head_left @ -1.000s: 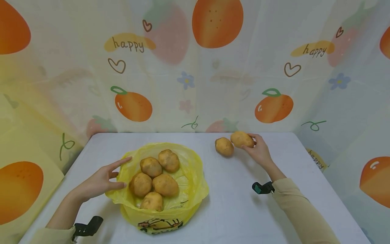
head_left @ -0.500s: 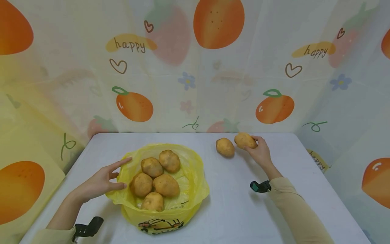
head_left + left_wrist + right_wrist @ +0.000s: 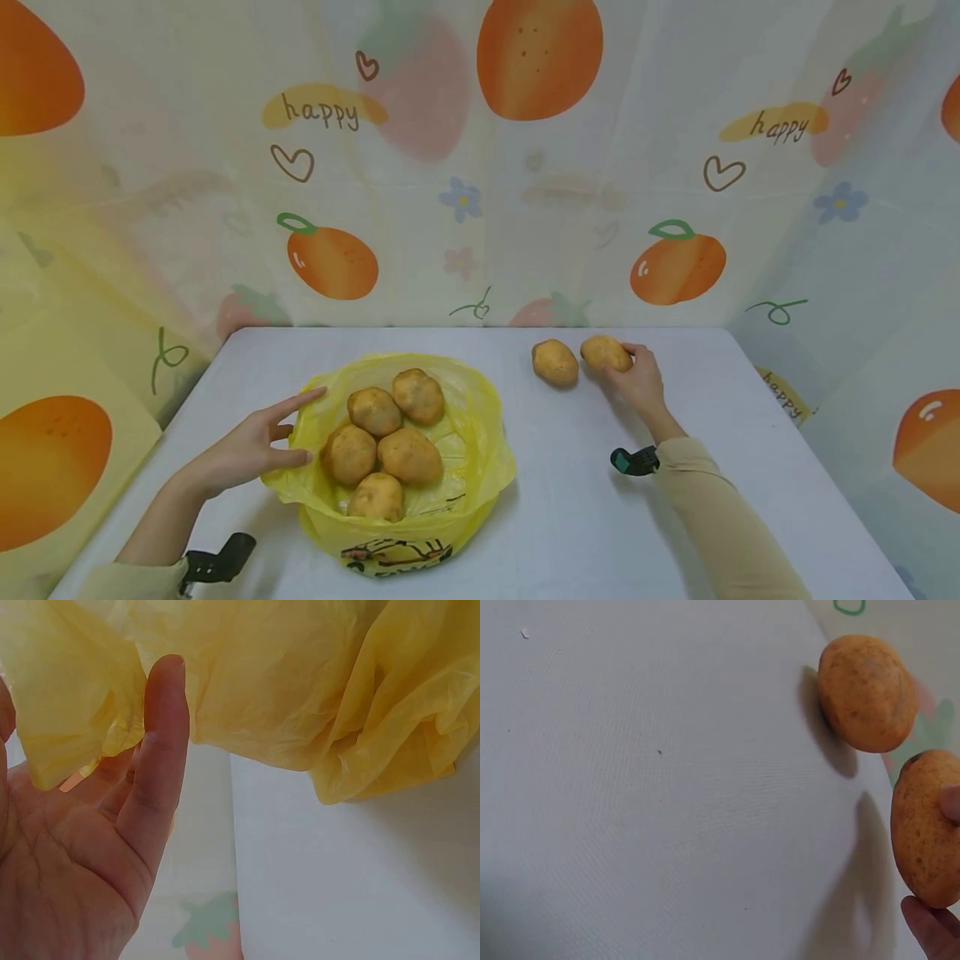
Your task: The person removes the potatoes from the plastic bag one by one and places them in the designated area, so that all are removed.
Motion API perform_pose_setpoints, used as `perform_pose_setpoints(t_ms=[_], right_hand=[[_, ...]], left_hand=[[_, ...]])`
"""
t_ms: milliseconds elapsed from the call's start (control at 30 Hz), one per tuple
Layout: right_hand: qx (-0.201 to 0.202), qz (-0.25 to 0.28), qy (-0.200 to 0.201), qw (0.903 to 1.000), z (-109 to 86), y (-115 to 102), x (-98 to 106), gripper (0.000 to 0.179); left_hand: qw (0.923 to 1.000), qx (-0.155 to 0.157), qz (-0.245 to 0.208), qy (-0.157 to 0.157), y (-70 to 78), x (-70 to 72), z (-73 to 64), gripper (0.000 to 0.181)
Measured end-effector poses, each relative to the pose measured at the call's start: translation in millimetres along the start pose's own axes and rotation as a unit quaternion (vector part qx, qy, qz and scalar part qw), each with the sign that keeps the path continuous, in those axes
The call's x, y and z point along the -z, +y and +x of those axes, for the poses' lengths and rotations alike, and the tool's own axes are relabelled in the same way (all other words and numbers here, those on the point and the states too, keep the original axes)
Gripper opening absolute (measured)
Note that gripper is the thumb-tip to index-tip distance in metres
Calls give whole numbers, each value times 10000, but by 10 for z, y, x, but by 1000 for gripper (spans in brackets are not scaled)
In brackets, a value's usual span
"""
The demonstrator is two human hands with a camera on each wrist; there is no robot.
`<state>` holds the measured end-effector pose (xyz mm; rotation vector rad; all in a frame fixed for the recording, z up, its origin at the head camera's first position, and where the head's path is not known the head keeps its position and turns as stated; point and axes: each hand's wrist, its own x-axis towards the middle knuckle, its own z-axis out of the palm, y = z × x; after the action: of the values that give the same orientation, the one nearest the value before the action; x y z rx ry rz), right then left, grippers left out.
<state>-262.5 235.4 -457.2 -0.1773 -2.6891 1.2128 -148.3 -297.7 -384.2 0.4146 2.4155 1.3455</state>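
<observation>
My right hand grips a potato by its right side at the back of the table. A second potato lies just left of it, with a small gap between them. In the right wrist view, the gripped potato shows fingertips at its edge. My left hand is at the left rim of a yellow plastic bag, index finger and thumb spread against it. Inside the wide-mouthed bag several potatoes are grouped. In the left wrist view, a straight finger touches the thin plastic.
A white-covered table carries everything. Its far edge meets a fruit-patterned curtain. Black wrist cameras sit on both forearms, the left one near the bag's front left.
My right hand has shifted slightly right and lowered with the potato, widening the gap to the other potato. The left hand and bag look unmoved.
</observation>
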Motion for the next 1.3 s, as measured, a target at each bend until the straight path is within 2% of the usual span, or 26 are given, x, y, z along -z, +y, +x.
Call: perform_pose_setpoints(t_ms=[300,467,600,767,933,1167,1300], right_hand=[[-375,83,-150,9991,22,44,-92,60],[-363,193,-84,9991,17,67,-144,63],[-170,210,67,9996,17,94,-173,65],[-283,274,-31,9992,9,41,-166,65],[-188,162,75,9997,20,34,-192,63],[-502,79,-72,9987,46,3,-207,62],[-565,-48,-109,9983,37,-16,-199,62]], left_hand=[[10000,-36,-49,-7,4,-2,3,80],[10000,30,36,0,1,-1,6,81],[9998,108,-124,-59,-4,-7,9,81],[9999,85,-114,-49,-8,-8,18,80],[10000,30,-56,-35,-10,-6,19,80],[9999,-27,-123,-53,-19,-8,24,80],[10000,-33,4,-30,-21,-2,28,80]])
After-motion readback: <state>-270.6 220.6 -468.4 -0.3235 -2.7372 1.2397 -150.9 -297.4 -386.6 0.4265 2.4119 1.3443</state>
